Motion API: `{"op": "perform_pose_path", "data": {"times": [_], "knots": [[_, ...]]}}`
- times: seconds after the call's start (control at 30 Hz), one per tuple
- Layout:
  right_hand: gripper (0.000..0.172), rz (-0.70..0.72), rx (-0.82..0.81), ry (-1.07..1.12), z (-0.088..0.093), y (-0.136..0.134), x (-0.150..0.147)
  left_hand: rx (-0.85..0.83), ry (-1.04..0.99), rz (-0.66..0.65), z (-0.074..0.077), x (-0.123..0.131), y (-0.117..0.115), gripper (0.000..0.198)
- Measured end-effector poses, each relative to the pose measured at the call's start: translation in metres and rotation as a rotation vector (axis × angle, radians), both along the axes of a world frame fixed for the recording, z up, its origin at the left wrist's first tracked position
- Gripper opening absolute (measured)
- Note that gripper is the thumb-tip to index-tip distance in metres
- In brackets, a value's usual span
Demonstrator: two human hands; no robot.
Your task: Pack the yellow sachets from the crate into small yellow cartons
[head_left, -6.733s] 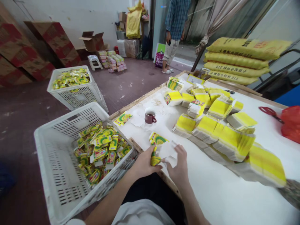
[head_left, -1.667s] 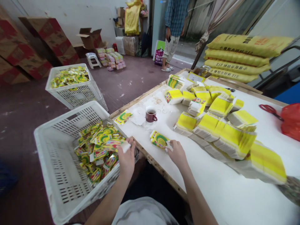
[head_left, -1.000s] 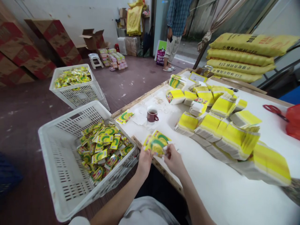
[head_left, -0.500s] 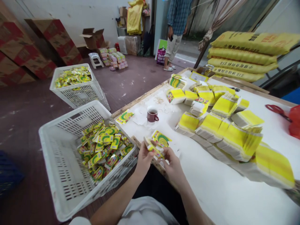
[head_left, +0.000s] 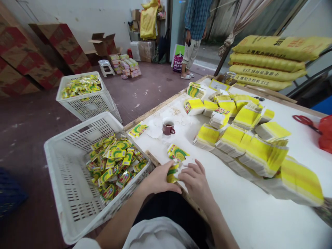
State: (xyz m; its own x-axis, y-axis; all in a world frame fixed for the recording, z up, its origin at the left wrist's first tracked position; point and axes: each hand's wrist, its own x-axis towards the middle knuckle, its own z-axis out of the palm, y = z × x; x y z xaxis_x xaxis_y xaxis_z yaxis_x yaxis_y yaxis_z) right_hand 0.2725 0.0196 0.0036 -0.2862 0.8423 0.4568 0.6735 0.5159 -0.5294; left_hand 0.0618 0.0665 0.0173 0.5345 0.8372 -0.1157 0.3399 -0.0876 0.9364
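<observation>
A small yellow-and-green printed packet (head_left: pixel 172 174) is at the table's near edge, partly hidden by my fingers. My left hand (head_left: pixel 161 179) is curled round its left side, thumb stretched toward me. My right hand (head_left: pixel 194 183) is just to the right, fingers apart and bent, tips close to the packet; whether they touch it I cannot tell. Beyond my hands another yellow-and-green printed packet (head_left: pixel 177 152) lies flat on the white tabletop (head_left: pixel 220 193). To my left, a white plastic crate (head_left: pixel 59 180) holds many small yellow packets (head_left: pixel 114 166).
A dark red mug (head_left: pixel 168 127) with dark liquid stands past my hands. Stacks of folded yellow cards (head_left: pixel 233 138) fill the table's right side, with red scissors (head_left: pixel 306 121) beyond. A second crate (head_left: pixel 85 100) stands behind the first. A person (head_left: pixel 194 38) stands farther back.
The packet has come down to the table edge from between my raised fingertips. My right hand has spread its fingers, and my left has turned palm down around the packet.
</observation>
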Motion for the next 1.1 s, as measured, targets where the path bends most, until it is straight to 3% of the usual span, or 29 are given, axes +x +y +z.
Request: {"op": "perform_pose_path", "data": {"times": [0.1,0.2,0.3,0.43,0.67,0.77,0.87,0.93,1.1], "knots": [[0.037,-0.179,0.028,0.193,-0.009,-0.005,-0.013,0.046,0.122,0.037,-0.003,0.016,-0.011,0.056],[0.061,-0.38,-0.137,0.472,-0.021,-0.006,-0.017,0.101,0.144,0.103,-0.011,0.026,-0.02,0.068],[0.054,-0.282,-0.373,0.657,-0.025,-0.004,-0.02,0.185,0.14,0.087,-0.02,0.032,-0.026,0.074],[0.044,-0.12,-0.565,0.776,-0.018,-0.002,-0.024,0.321,0.092,0.04,-0.027,0.036,-0.03,0.065],[0.053,0.0,-0.483,0.532,-0.017,-0.006,-0.027,0.166,0.14,0.109,-0.03,0.032,-0.021,0.064],[0.052,-0.028,-0.413,0.438,-0.027,-0.006,-0.026,0.302,0.021,0.155,-0.038,0.032,-0.017,0.072],[0.053,-0.166,-0.271,0.436,-0.036,-0.004,-0.021,0.404,0.041,0.209,-0.04,0.028,-0.015,0.075],[0.055,-0.195,-0.235,0.392,-0.039,-0.003,-0.017,0.35,0.111,0.194,-0.036,0.024,-0.014,0.066],[0.046,-0.05,-0.308,0.23,-0.034,-0.003,0.0,0.265,0.166,0.063,-0.021,0.012,-0.009,0.055]]}}
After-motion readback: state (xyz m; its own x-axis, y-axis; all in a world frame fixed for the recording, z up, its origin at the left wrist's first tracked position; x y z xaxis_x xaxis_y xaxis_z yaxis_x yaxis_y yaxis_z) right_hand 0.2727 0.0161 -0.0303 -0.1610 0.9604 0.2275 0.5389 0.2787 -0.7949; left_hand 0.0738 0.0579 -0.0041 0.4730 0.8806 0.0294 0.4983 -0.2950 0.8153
